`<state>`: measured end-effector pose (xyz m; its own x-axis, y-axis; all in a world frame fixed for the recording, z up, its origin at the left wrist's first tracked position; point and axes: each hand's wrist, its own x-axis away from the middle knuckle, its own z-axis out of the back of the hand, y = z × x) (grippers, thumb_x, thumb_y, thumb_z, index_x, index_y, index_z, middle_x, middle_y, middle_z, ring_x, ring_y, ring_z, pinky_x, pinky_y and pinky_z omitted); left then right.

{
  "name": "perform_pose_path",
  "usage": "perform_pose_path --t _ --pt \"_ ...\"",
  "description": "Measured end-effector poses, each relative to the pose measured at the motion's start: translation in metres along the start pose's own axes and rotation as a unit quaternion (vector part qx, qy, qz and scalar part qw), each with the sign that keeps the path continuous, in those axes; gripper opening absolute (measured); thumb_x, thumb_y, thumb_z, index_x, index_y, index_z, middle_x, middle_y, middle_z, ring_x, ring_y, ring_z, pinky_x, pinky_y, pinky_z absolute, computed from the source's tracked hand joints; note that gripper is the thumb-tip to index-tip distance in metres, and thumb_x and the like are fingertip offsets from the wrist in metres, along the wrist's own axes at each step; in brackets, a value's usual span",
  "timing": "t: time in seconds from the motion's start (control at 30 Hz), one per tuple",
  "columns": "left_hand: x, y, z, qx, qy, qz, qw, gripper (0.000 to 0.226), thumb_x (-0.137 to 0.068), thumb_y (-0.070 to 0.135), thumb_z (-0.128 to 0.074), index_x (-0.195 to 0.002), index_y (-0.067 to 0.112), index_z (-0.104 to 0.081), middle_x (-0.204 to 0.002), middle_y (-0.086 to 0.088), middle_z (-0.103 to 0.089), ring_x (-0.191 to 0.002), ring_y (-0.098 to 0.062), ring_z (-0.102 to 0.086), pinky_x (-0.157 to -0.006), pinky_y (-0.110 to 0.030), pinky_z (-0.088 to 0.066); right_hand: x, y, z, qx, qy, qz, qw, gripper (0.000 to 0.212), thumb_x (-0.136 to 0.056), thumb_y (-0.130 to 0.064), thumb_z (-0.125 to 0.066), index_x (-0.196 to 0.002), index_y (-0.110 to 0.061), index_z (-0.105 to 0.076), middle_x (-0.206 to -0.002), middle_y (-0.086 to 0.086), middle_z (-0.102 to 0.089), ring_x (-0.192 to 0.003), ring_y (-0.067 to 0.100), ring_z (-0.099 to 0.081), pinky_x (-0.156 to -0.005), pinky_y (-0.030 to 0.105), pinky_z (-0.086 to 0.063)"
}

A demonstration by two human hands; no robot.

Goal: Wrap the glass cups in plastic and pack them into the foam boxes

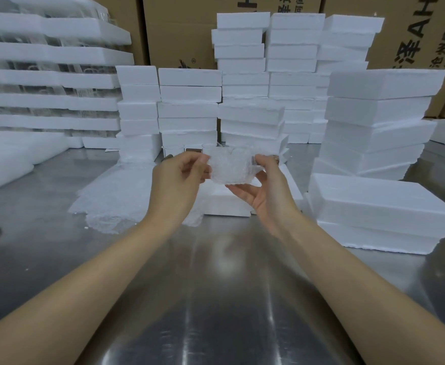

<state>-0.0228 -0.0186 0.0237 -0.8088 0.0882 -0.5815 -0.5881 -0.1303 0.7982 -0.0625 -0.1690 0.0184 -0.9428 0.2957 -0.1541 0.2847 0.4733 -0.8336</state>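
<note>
Both hands hold a glass cup wrapped in clear bubble plastic [231, 165] in the air above the steel table. My left hand [179, 177] pinches its left end. My right hand [266, 185] cups its right end and underside, thumb on top. Below and behind the bundle lies a low foam box [226, 202], partly hidden by my hands. A loose pile of bubble plastic sheets [110, 198] lies on the table to the left of it. Bare glass cups [173, 150] stand behind, at the foot of the foam stacks.
Stacks of white foam boxes [245, 75] wall off the back of the steel table [216, 299]. Two closed foam boxes [379, 209] are stacked at the right, taller stacks [374, 122] behind them. Foam trays of glassware [47, 83] are at the left, cardboard cartons [179, 30] behind.
</note>
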Motion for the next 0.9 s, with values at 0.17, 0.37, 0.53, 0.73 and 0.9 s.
perform_pose_path --t 0.17,0.37,0.53,0.73,0.9 --pt "0.000 0.007 -0.002 0.113 -0.049 0.117 0.985 0.027 -0.096 0.036 -0.054 -0.102 0.012 -0.064 -0.101 -0.005 -0.068 -0.090 -0.012 -0.070 -0.075 -0.022 -0.058 -0.002 -0.001 0.006 0.041 -0.025 0.013 0.999 0.023 -0.091 -0.011 -0.049 -0.110 -0.015 -0.059 -0.121 0.006 -0.062 -0.096 0.031 -0.067 -0.080 0.035 -0.057" --pt "-0.005 0.009 0.003 0.178 -0.038 0.166 0.969 0.028 -0.089 0.019 -0.068 -0.111 0.002 -0.063 -0.114 -0.015 -0.063 -0.103 -0.020 -0.066 -0.081 -0.026 -0.058 0.002 -0.002 0.003 0.055 -0.137 0.021 0.989 0.035 -0.085 -0.027 -0.058 -0.119 -0.018 -0.058 -0.114 -0.003 -0.068 -0.109 0.023 -0.063 -0.098 0.039 -0.050" --pt "-0.003 0.011 0.003 0.133 -0.081 0.160 0.975 0.038 -0.079 0.015 -0.077 -0.110 0.011 -0.056 -0.105 -0.008 -0.058 -0.107 -0.028 -0.063 -0.091 -0.038 -0.055 0.001 0.001 -0.004 0.080 -0.085 0.052 0.992 0.042 -0.096 -0.026 -0.053 -0.134 -0.012 -0.044 -0.131 0.009 -0.058 -0.118 0.025 -0.059 -0.094 0.037 -0.052" --pt "0.001 0.009 0.001 -0.049 -0.140 0.020 0.989 0.067 -0.079 0.020 -0.077 -0.135 0.037 -0.043 -0.130 0.010 -0.043 -0.115 -0.001 -0.049 -0.084 -0.011 -0.044 0.001 0.008 -0.005 0.225 -0.019 0.108 0.968 0.027 -0.093 -0.018 -0.052 -0.120 -0.020 -0.050 -0.105 -0.009 -0.067 -0.100 0.004 -0.063 -0.088 0.025 -0.049" --pt "0.009 0.013 0.000 -0.130 -0.151 -0.079 0.977 0.044 -0.095 0.036 -0.057 -0.137 0.024 -0.053 -0.121 0.012 -0.064 -0.106 -0.014 -0.062 -0.096 -0.032 -0.049 0.007 0.011 -0.005 0.313 -0.055 0.209 0.925 0.036 -0.096 -0.011 -0.050 -0.131 -0.019 -0.051 -0.123 -0.005 -0.063 -0.115 0.006 -0.057 -0.101 0.025 -0.043"
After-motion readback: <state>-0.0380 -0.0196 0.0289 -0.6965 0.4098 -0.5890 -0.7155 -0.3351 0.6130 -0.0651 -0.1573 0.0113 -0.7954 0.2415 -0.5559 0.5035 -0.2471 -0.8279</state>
